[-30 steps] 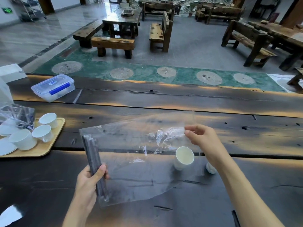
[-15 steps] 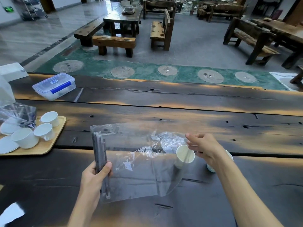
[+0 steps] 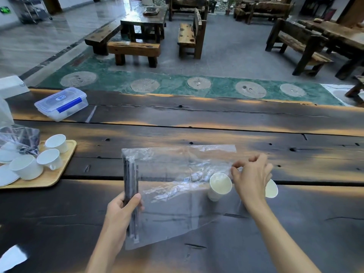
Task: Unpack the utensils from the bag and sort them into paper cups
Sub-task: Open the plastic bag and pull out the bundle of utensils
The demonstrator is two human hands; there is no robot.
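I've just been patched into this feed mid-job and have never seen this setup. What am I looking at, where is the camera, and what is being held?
There is no machine: a person works with bare hands, filmed by a camera worn on the head, looking down at a dark wooden table. The left hand grips dark utensils through a clear plastic bag. The right hand pinches the bag's other end. Two paper cups stand by it, one half hidden. At left are a wooden tray of white cups and a lidded plastic box.

Beyond the dark plank bench [image 3: 216,117] lay a green floor strip [image 3: 177,87], grey floor [image 3: 236,46] and wooden seats [image 3: 134,50].
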